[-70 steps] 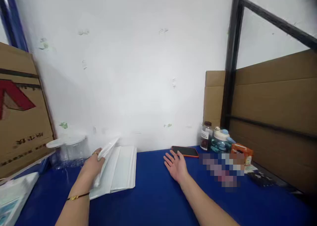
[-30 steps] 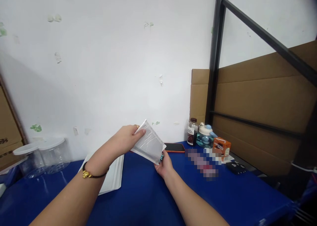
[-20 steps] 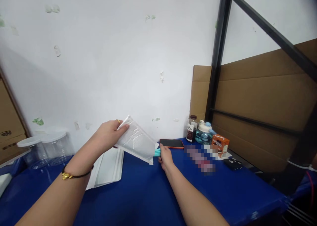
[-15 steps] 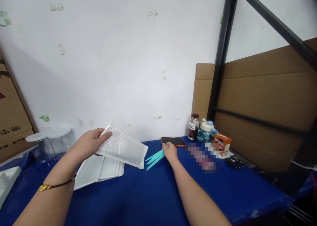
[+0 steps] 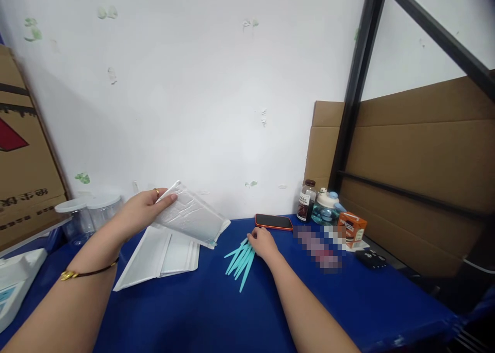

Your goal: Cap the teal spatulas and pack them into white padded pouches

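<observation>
My left hand (image 5: 145, 211) grips a flat white plastic pouch (image 5: 193, 216) by its upper left end, thumb on top, and holds it tilted above the table. Below it lie several more white pouches (image 5: 149, 260), overlapping on the blue tabletop (image 5: 185, 317). My right hand (image 5: 264, 244) is closed at the upper ends of several slim teal sticks (image 5: 240, 263). Their free ends fan out toward the left and front; the fingertips are partly hidden. Just beyond that hand lies a phone with an orange-red edge (image 5: 274, 222).
At the back right stand a jar with a brown lid (image 5: 306, 201), a bluish bottle (image 5: 325, 207) and an orange box (image 5: 351, 229); a black object (image 5: 371, 258) lies nearby. Clear lidded containers (image 5: 104, 214) and a white device (image 5: 21, 281) are at the left.
The teal sticks have spread from a tight bundle into a fan, tips lower. The pouch in my left hand has tilted a little. The view has shifted left.
</observation>
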{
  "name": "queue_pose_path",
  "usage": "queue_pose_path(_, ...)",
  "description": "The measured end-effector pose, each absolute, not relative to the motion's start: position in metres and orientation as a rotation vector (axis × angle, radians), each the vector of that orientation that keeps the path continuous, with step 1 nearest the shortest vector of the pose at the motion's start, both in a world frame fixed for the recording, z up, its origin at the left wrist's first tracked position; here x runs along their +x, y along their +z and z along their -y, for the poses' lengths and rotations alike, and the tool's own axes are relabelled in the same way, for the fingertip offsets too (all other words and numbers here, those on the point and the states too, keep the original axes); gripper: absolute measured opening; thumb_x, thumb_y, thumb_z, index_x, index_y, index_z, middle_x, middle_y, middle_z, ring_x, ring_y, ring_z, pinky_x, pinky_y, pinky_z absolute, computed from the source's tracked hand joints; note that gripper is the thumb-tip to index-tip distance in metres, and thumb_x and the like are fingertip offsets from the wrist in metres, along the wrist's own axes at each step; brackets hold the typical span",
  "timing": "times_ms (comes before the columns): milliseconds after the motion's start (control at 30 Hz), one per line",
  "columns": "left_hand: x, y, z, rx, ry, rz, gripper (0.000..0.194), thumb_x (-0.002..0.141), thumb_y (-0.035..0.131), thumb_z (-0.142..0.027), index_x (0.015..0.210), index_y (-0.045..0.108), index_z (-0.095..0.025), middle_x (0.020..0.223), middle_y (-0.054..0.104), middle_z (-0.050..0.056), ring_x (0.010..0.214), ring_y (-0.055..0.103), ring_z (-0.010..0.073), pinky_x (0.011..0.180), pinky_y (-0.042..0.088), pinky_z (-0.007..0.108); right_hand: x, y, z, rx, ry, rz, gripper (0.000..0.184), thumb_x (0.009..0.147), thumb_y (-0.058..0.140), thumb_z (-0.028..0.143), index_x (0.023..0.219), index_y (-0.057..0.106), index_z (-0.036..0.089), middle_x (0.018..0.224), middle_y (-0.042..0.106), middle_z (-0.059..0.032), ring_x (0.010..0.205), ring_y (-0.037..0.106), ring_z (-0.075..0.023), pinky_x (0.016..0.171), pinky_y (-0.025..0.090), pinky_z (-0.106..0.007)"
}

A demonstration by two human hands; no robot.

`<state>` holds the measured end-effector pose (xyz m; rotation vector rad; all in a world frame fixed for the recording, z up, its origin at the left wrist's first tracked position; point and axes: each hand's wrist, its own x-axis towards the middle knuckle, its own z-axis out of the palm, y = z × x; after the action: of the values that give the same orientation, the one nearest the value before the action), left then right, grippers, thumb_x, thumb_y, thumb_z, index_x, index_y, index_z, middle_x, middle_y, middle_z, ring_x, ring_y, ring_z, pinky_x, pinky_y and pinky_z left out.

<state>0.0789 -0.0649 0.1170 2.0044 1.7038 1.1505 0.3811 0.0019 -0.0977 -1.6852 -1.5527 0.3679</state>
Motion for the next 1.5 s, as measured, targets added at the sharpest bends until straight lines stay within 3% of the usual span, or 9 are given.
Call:
queue_pose_path(100, 0.093, 0.124, 0.061, 2.229, 0.936, -1.691, 0.047, 0.069, 0.047, -0.063, 0.08, 0.065, -0.021, 0.065, 0.063, 0.0, 0.063, 0.057, 0.0189, 0.056, 0.039, 0.024, 0.379, -0.091, 0.004, -1.675, 0.347, 1.596, 0.017, 0.075, 0.058, 0.033, 0.068, 0.062, 0.018, 0.08, 0.055, -0.0057, 0.067, 0.052, -0.0163, 0.062, 0.034, -0.027)
queue_pose_path(233, 0.103, 0.132, 0.055, 2.32, 0.947, -1.765, 0.05, 0.075, 0.039, -0.062, 0.087, 0.064, -0.02, 0.07, 0.064, 0.001, 0.067, 0.058, 0.02, 0.059, 0.039, 0.025, 0.373, -0.074, 0.014, -1.475, 0.34, 1.616, 0.011, 0.072, 0.059, 0.026, 0.08, 0.064, 0.022, 0.09, 0.056, -0.0027, 0.062, 0.049, -0.012, 0.06, 0.036, -0.025)
queue_pose_path(500, 0.094, 0.118, 0.041, 2.134, 1.052, -1.722, 0.052, 0.074, 0.043, -0.062, 0.094, 0.063, -0.019, 0.076, 0.066, 0.001, 0.068, 0.058, 0.0189, 0.057, 0.04, 0.024, 0.355, -0.068, 0.027, -0.958, 1.084, 1.73, 0.034, 0.07, 0.066, 0.033, 0.101, 0.062, 0.02, 0.078, 0.064, -0.001, 0.064, 0.055, -0.0127, 0.06, 0.043, -0.023)
queue_pose_path(767, 0.094, 0.101, 0.039, 1.897, 1.139, -1.486, 0.055, 0.069, 0.053, -0.061, 0.101, 0.062, -0.017, 0.08, 0.067, 0.003, 0.067, 0.059, 0.0179, 0.057, 0.043, 0.024, 0.341, -0.077, 0.017, -1.143, 0.541, 1.821, 0.035, 0.065, 0.07, 0.026, 0.099, 0.062, 0.024, 0.085, 0.05, 0.0007, 0.064, 0.048, -0.0106, 0.063, 0.042, -0.025)
queue_pose_path(1000, 0.093, 0.116, 0.05, 1.939, 1.131, -1.524, 0.056, 0.067, 0.054, -0.063, 0.095, 0.063, -0.015, 0.08, 0.068, 0.004, 0.071, 0.06, 0.0195, 0.061, 0.045, 0.025, 0.333, -0.085, 0.009, -1.26, 0.346, 1.893, 0.004, 0.073, 0.063, 0.02, 0.076, 0.065, 0.022, 0.084, 0.049, -0.0007, 0.071, 0.049, -0.0125, 0.064, 0.038, -0.024)
queue_pose_path(1133, 0.08, 0.129, 0.059, 1.881, 1.144, -1.595, 0.054, 0.07, 0.054, -0.061, 0.099, 0.061, -0.016, 0.077, 0.067, 0.001, 0.068, 0.058, 0.0162, 0.061, 0.044, 0.023, 0.34, -0.082, 0.011, -1.224, 0.335, 1.919, 0.012, 0.069, 0.06, 0.012, 0.075, 0.065, 0.022, 0.086, 0.053, -0.0013, 0.076, 0.051, -0.0139, 0.068, 0.038, -0.025)
queue_pose_path(1233, 0.069, 0.13, 0.061, 1.795, 1.211, -1.571, 0.051, 0.072, 0.055, -0.058, 0.1, 0.06, -0.015, 0.073, 0.066, 0.0, 0.066, 0.057, 0.0148, 0.059, 0.044, 0.021, 0.349, -0.07, 0.014, -1.17, 0.513, 1.705, 0.013, 0.069, 0.058, 0.013, 0.077, 0.065, 0.02, 0.087, 0.057, -0.002, 0.073, 0.053, -0.0139, 0.068, 0.04, -0.026)
queue_pose_path(1367, 0.062, 0.105, 0.048, 1.616, 1.285, -1.379, 0.052, 0.067, 0.062, -0.055, 0.101, 0.059, -0.016, 0.074, 0.067, 0.002, 0.067, 0.061, 0.0164, 0.056, 0.048, 0.022, 0.354, -0.043, 0.029, -0.845, 1.123, 1.25, 0.03, 0.079, 0.052, 0.035, 0.105, 0.058, 0.022, 0.094, 0.062, -0.0037, 0.073, 0.06, -0.0161, 0.063, 0.046, -0.028)
queue_pose_path(1500, 0.074, 0.069, 0.037, 1.514, 1.169, -1.216, 0.058, 0.057, 0.074, -0.044, 0.106, 0.057, -0.019, 0.095, 0.068, 0.009, 0.084, 0.064, 0.0233, 0.064, 0.054, 0.029, 0.354, -0.03, 0.037, -0.712, 1.219, 1.177, 0.045, 0.063, 0.072, 0.037, 0.1, 0.06, 0.015, 0.08, 0.066, -0.0048, 0.06, 0.061, -0.0172, 0.048, 0.044, -0.024)
